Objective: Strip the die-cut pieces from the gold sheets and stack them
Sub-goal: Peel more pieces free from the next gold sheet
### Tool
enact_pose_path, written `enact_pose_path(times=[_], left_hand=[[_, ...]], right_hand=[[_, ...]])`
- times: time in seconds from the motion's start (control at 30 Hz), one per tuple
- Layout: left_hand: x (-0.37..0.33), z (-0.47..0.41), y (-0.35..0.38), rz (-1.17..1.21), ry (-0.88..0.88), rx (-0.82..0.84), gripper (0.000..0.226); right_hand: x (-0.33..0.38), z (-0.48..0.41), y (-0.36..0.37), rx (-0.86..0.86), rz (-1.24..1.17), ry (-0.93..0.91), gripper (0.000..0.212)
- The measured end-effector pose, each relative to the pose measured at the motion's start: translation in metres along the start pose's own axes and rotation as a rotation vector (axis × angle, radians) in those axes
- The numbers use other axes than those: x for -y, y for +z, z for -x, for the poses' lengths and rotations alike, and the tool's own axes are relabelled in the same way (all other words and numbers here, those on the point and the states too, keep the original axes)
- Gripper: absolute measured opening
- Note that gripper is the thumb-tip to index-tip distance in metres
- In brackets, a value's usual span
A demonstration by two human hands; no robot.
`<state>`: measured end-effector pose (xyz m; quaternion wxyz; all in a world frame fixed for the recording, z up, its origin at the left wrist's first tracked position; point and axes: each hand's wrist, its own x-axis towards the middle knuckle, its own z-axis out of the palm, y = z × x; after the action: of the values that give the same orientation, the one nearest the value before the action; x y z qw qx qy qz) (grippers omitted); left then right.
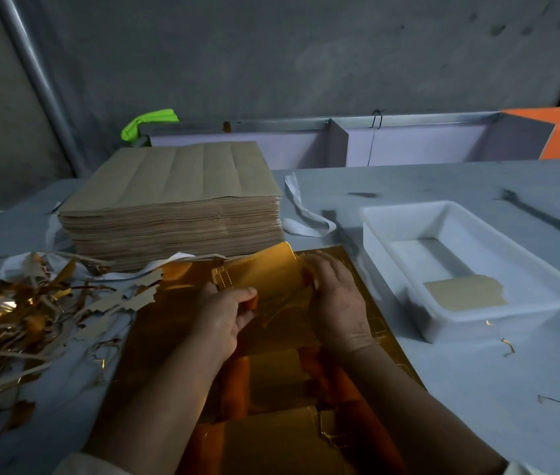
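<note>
A single head-worn view looks forward and down from above the person's chest, close over the grey table [443,389]. Both forearms enter from 6 o'clock, and the hands sit just below centre. The wide lens bends the table edges. The brown paper stack [175,207] lies toward 11 o'clock, the white tray [470,262] toward 3 o'clock, and the concrete wall [306,53] fills 12 o'clock.

Print-finishing workshop, bare concrete wall [271,46], tall paper stack [172,204], trimmed scrap heap [31,310], grey worktable [477,389]
</note>
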<state>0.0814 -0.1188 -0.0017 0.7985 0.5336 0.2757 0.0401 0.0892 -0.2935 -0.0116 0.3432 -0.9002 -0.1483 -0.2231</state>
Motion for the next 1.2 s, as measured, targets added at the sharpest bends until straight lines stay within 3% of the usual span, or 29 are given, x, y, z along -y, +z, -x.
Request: enact_pose_path(times=[0.1,0.2,0.3,0.4,0.47,0.57,0.7,0.93,1.2], left_hand=[[-0.002,0.003,-0.003,-0.062,0.044,0.007,0.05],[-0.003,0.004,-0.004,-0.139,0.07,0.035,0.046],[-0.001,0.01,0.0,-0.241,0.069,0.085,0.063],[0.0,0.012,0.001,-0.323,0.067,0.106,0.079],[-0.004,0.013,0.0,-0.341,0.064,0.123,0.074],[-0.007,0.014,-0.002,-0.322,0.068,0.133,0.046],[-0.006,0.016,-0.008,-0.208,-0.053,0.144,0.026],[-0.007,0.019,-0.021,-0.485,-0.074,0.298,0.02],[-0.009,0.019,-0.019,-0.696,0.032,0.262,0.019]], right_hand=[[-0.002,-0.003,-0.003,-0.035,-0.377,0.31,0.029],[0.003,-0.006,-0.007,0.063,-0.679,0.61,0.027],[0.009,-0.004,-0.006,0.218,-0.773,0.681,0.031],[0.01,-0.001,-0.006,0.261,-0.952,0.777,0.023],[0.006,0.002,-0.007,0.271,-1.015,0.812,0.023],[0.004,0.007,-0.005,0.255,-1.066,0.832,0.025],[0.005,0.011,0.001,0.124,-1.173,0.867,0.023],[0.0,0.018,0.009,0.035,-1.242,0.832,0.024],[-0.005,0.022,0.013,0.034,-1.232,0.8,0.028]])
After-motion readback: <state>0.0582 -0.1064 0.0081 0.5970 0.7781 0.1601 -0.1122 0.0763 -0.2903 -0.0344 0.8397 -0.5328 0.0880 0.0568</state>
